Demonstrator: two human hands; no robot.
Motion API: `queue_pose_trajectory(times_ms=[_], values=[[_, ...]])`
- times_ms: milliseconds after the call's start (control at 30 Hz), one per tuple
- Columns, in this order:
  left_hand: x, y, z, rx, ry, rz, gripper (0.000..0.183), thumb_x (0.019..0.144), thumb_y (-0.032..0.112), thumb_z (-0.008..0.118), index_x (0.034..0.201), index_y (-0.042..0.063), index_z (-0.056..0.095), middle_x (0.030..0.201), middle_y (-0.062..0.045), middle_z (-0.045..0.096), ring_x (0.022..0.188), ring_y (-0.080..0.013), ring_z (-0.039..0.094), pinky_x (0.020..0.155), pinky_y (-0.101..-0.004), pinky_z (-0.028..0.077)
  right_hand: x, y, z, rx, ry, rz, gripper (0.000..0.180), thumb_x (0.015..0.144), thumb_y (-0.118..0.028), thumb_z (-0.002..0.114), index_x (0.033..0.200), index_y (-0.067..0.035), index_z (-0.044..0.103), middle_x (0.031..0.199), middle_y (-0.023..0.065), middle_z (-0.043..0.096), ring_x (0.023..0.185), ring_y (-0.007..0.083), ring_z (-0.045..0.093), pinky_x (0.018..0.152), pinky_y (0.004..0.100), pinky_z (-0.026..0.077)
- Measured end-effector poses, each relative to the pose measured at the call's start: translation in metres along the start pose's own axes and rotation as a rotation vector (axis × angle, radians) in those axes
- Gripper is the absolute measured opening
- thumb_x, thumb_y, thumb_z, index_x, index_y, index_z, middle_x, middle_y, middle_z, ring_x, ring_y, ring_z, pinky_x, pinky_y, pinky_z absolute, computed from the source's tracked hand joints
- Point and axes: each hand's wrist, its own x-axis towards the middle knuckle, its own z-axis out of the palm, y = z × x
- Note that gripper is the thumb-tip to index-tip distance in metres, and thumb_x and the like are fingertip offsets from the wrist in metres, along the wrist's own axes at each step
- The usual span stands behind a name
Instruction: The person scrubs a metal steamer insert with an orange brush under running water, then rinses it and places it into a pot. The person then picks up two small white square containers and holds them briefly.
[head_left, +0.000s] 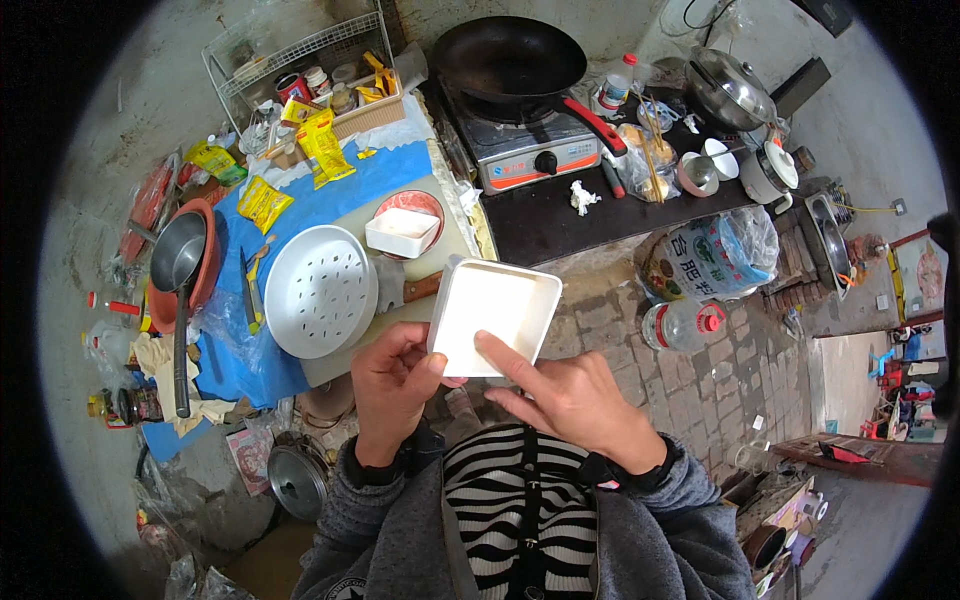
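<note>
A square white plastic container (499, 315), its inside facing me, is held up before my chest. My left hand (397, 382) grips its lower left corner, thumb on the rim. The index finger of my right hand (574, 394) reaches over the near rim and points at the white inside; whether it touches is not plain, and its other fingers are partly hidden behind the container. Beyond the hands, a cutting board (352, 217) bears a white perforated colander (321, 292), a small white dish (403, 231) in a red bowl, and a cleaver with a wooden handle (422, 286), its blade partly hidden.
A black wok (510, 58) with a red handle sits on a gas stove (540, 159). Left lie a saucepan (178, 251) in an orange basin and yellow seasoning packets (322, 148). A plastic bottle (684, 325) and a large printed bag (701, 255) stand on the brick floor to the right.
</note>
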Motion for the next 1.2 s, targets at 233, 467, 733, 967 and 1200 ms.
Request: queue_pose_trajectory(times_ms=[233, 467, 733, 967, 1200], values=[[0.000, 0.000, 0.000, -0.019, 0.010, -0.037, 0.018, 0.086, 0.001, 0.056, 0.100, -0.009, 0.057, 0.086, -0.012, 0.064, 0.071, -0.0156, 0.065, 0.063, -0.0255, 0.055, 0.000, -0.003, -0.007, 0.047, -0.001, 0.077, 0.065, 0.082, -0.028, 0.067, 0.138, -0.008, 0.039, 0.053, 0.0081, 0.056, 0.043, 0.0256, 0.056, 0.039, 0.0364, 0.042], [0.001, -0.001, -0.002, -0.027, -0.029, -0.032, 0.019, 0.086, 0.003, 0.056, 0.100, -0.010, 0.057, 0.087, -0.013, 0.064, 0.070, -0.0163, 0.065, 0.061, -0.0255, 0.056, 0.001, -0.008, -0.014, 0.106, 0.025, 0.140, 0.065, 0.083, -0.028, 0.066, 0.138, -0.008, 0.040, 0.052, 0.0088, 0.056, 0.044, 0.0286, 0.057, 0.040, 0.0390, 0.043], [0.002, 0.000, 0.006, 0.089, 0.005, -0.016, 0.046, 0.089, 0.038, 0.058, 0.098, -0.008, 0.058, 0.076, -0.011, 0.066, 0.058, -0.0162, 0.063, 0.053, -0.0244, 0.051, -0.002, -0.010, -0.015, 0.172, 0.012, 0.163, 0.069, 0.083, -0.027, 0.066, 0.140, -0.005, 0.034, 0.054, 0.0102, 0.057, 0.045, 0.0299, 0.057, 0.040, 0.0395, 0.043], [0.001, 0.001, 0.001, -0.067, -0.077, -0.074, 0.028, 0.088, 0.015, 0.061, 0.099, -0.010, 0.056, 0.083, -0.014, 0.065, 0.068, -0.0176, 0.066, 0.061, -0.0263, 0.055, -0.007, -0.014, -0.019, 0.203, 0.006, 0.228, 0.068, 0.080, -0.025, 0.071, 0.138, -0.007, 0.040, 0.054, 0.0094, 0.058, 0.046, 0.0285, 0.059, 0.045, 0.0365, 0.046], [0.001, -0.002, 0.003, -0.076, -0.117, -0.046, 0.033, 0.089, 0.020, 0.061, 0.100, -0.010, 0.057, 0.083, -0.013, 0.065, 0.068, -0.0173, 0.066, 0.061, -0.0256, 0.055, -0.013, -0.020, -0.024, 0.191, -0.036, 0.199, 0.067, 0.079, -0.024, 0.071, 0.136, -0.004, 0.041, 0.050, 0.0063, 0.056, 0.044, 0.0262, 0.058, 0.045, 0.0347, 0.045]])
